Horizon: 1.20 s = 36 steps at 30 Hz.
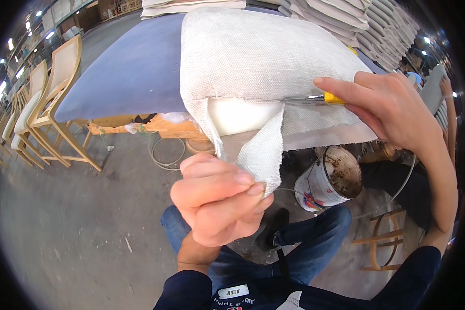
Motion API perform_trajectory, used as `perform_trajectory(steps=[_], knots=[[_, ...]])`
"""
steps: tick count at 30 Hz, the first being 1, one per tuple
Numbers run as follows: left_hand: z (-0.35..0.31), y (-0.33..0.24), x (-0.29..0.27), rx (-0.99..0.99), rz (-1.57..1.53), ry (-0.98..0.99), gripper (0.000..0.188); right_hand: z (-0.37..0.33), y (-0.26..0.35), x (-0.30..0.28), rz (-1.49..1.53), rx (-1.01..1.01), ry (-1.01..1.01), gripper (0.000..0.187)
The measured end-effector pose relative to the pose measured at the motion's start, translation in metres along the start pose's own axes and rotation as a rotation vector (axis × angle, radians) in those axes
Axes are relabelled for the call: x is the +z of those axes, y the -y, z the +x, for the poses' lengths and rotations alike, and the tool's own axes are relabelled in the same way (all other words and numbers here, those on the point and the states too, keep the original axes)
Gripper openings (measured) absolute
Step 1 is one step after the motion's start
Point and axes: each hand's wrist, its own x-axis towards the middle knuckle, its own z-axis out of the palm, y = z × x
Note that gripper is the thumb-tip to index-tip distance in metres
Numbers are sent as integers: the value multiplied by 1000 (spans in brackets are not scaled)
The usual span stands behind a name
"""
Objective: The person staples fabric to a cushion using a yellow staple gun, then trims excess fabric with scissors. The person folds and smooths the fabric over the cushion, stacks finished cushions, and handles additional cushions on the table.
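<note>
On the blue padded bench top [129,67] lies a seat cushion [263,57] in pale grey woven fabric. Its near side gapes, and white foam [240,114] shows in the gap. My left hand [222,201] is closed in a pinch on the end of a loose fabric flap [263,155], pulling it down toward me. A thin metal blade with a yellow handle [334,98] is in my right hand [392,106]; most of the handle is hidden by the fingers. The blade lies level along the cushion's lower edge, just right of the gap, with the forefinger stretched above it.
Below the bench to the right stands a stained white bucket [323,181], with a thin hose [403,188] looping past it. Wooden chairs [57,98] line the left. Stacks of grey covers [330,20] rise behind the cushion. Another person's arm [448,103] shows at far right.
</note>
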Motion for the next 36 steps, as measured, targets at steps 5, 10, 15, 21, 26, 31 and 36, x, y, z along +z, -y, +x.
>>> perform_trajectory(steps=[5, 10, 15, 21, 26, 31, 36], knots=[[-2, 0, -5, -76, -102, -3, 18, -10, -10, 7, 5, 5, -8, 55], [3, 9, 2, -199, -121, -184, 15, -24, -14, 8, 130, 17, -62, 54], [24, 43, -41, -240, -85, -241, 8, -44, 0, -12, 311, 80, -150, 59], [85, 61, -81, -288, 195, -178, 16, -62, 8, -4, 370, 127, -209, 64], [84, 23, -22, -25, 703, 387, 36, -41, 12, 6, 348, 38, -314, 64], [44, 23, 27, -428, 817, 289, 32, -14, 16, -8, 259, 23, -251, 63], [38, 40, 25, -344, 643, 336, 29, -2, 33, -6, 254, 62, -144, 66]])
